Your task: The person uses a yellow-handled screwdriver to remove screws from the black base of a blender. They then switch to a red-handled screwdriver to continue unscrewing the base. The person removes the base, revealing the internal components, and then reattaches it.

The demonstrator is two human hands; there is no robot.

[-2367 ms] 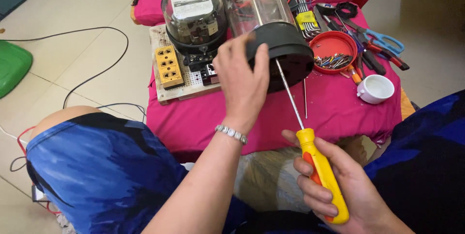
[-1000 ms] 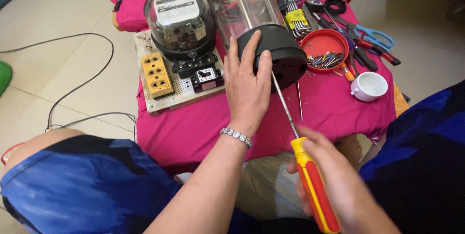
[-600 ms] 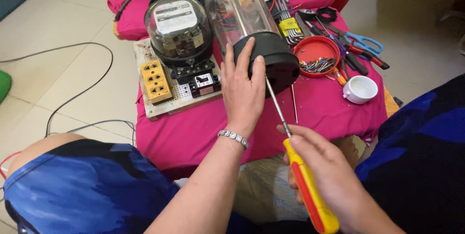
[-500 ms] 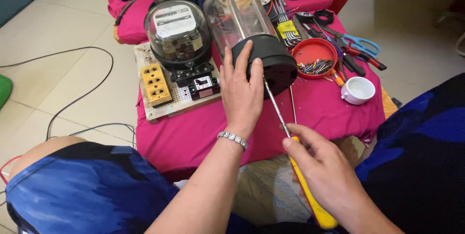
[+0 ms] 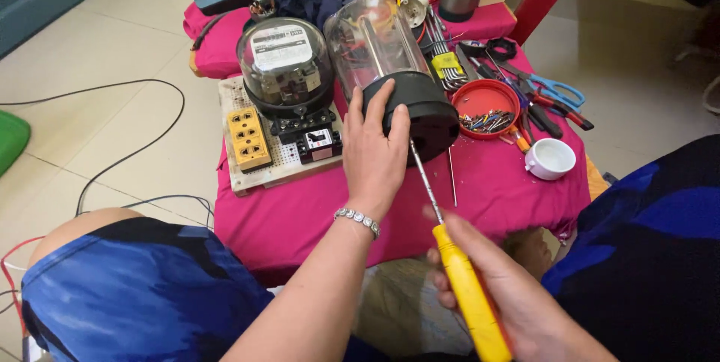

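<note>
Head view, only feed I have. Left hand is clamped on the black base of the clear jar, fingers wrapped over its rim, jar tipped on its side with the base facing me. Right hand is closed around the yellow-handled screwdriver; its shaft runs up and away from those fingers and the tip sits at the underside of the base, just below the left fingertips.

Change since 2.4 s ago: the grip on the handle has slid up toward the shaft end, and the handle has dropped lower in frame. Left hand hasn't shifted on the base. I read that as the tip now seated in the base (can't see the screw head itself, it's hidden by the rim), so the driving is underway rather than lining up.

Beyond the left fingers: round glass-domed meter on a perforated board with a yellow socket block. Right of the jar: red dish of small bits, white cup, blue-handled scissors, all on the pink-covered table.
</note>
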